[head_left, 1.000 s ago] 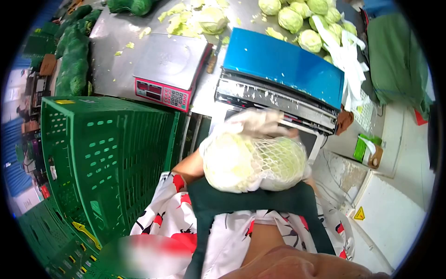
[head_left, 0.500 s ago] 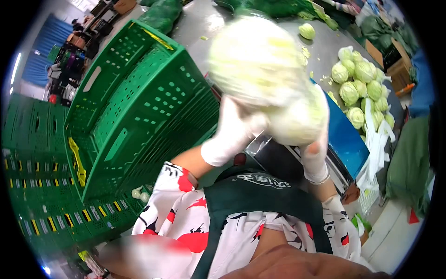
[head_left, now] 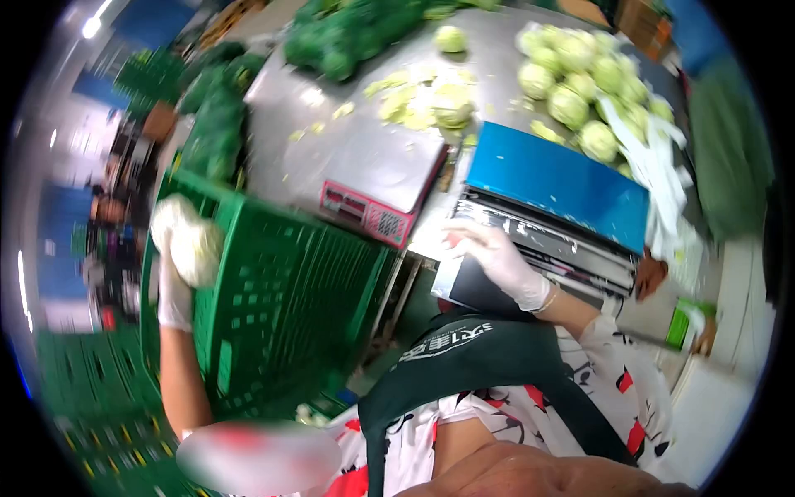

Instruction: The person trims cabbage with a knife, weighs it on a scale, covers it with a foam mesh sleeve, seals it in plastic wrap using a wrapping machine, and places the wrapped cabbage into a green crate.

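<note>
My left hand [head_left: 173,291], in a white glove, grips a pale cabbage bundle [head_left: 199,253] at the left end of a green perforated crate [head_left: 277,311]. A second rounded part of the bundle bulges above the fingers; blur hides whether it is one head or two. My right hand [head_left: 501,263], also gloved, is over the dark plate of a blue-topped wrapping machine [head_left: 555,186]. Its fingers stretch leftward, slightly bent, with nothing clearly held. Shiny clear film [head_left: 447,277] shows below the fingertips.
A scale with a red front [head_left: 373,199] stands on the metal table [head_left: 281,103]. Behind it lie loose cabbage leaves [head_left: 402,103]. Cabbages [head_left: 571,79] are piled at the right beside white plastic bags [head_left: 650,161]. Green net sacks [head_left: 344,41] lie at the back; stacked crates [head_left: 91,373] stand lower left.
The cabbage bundle, earlier held up between both hands, has swung left to the crate in my left hand. My right hand has let go and moved down over the machine. The view has turned.
</note>
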Demonstrator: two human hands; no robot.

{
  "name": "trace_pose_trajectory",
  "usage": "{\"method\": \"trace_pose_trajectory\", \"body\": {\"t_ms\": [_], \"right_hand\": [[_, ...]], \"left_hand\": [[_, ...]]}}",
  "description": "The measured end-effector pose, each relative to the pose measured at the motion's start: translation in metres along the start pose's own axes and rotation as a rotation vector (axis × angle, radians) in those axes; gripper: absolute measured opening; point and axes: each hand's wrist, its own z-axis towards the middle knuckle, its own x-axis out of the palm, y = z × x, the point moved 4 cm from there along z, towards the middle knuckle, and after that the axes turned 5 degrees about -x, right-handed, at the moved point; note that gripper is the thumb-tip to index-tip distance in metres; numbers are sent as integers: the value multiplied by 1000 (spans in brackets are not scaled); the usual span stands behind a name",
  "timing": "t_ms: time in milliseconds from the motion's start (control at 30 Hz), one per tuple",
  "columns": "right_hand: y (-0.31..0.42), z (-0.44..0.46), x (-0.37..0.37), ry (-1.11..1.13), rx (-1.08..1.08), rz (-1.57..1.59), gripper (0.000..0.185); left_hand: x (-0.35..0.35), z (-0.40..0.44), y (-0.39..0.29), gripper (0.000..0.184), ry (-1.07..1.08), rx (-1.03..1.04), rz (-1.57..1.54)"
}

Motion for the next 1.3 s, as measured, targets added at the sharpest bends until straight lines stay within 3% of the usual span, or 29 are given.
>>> {"method": "trace_pose_trajectory", "body": {"t_ms": [33, 100, 333, 367, 400, 467, 500, 533, 567, 600, 633, 667, 767, 833, 867, 900, 967, 1033, 1100, 1133, 1167, 1233, 1300], "right_hand": [[-7, -4, -4, 8, -15, -31, 29], [-15, -8, -11, -78, -1, -52, 24], [-10, -20, -72, -193, 46, -228, 20], [-8, -20, -90, -199, 73, -244, 22], [-3, -18, -119, -313, 11, -328, 21], [16, -15, -187, -523, -85, -555, 23], [29, -12, -224, -625, -134, -703, 24], [31, -8, -271, -760, -37, -826, 29], [31, -3, -317, -890, 60, -949, 35], [37, 6, -351, -946, 6, -1118, 39], [46, 16, -381, -996, -60, -1289, 44], [47, 28, -412, -1008, 19, -1404, 49], [28, 63, -498, -1010, 264, -1690, 70], [34, 80, -506, -974, 464, -1738, 73], [17, 81, -524, -1025, 280, -1919, 57], [12, 87, -538, -896, 306, -1918, 49], [-2, 88, -549, -647, 363, -1907, 36], [-1, 85, -544, -714, 97, -1974, 25], [23, 82, -527, -741, -45, -1967, 24], [33, 79, -520, -787, 60, -1922, 22], [47, 76, -509, -863, 2, -1840, 23], [72, 66, -490, -1002, -112, -1662, 31], [101, 49, -473, -991, -277, -1463, 36]], "left_hand": [[7, 6, 18, 57, -109, -14, -46], [7, 21, 45, 54, -126, -94, -29], [64, -15, 63, 47, 86, -423, 280], [125, -33, 46, 38, -150, -408, 296], [102, -14, 41, 35, -132, -228, 308], [55, -14, -32, 54, -485, 383, 940], [82, -25, -68, 56, -602, 639, 1199], [77, -28, -91, 49, -545, 919, 1346], [167, -51, -91, 44, -578, 977, 1212], [227, -54, -79, 45, -497, 987, 1056], [280, -46, -62, 44, -317, 943, 990], [332, -33, -43, 46, -246, 790, 910], [391, 66, 39, 61, 148, 338, 882], [397, 166, 116, 79, 198, -15, 735], [407, 206, 145, 86, 267, -218, 634], [409, 254, 175, 94, 200, -390, 608], [427, 329, 227, 99, 191, -453, 590], [460, 361, 262, 100, 50, -479, 617], [492, 370, 289, 83, 64, -528, 546], [499, 384, 307, 73, 112, -501, 415], [506, 397, 325, 64, 163, -481, 282], [509, 401, 336, 63, 165, -474, 199], [501, 396, 342, 61, 155, -466, 125]]}}
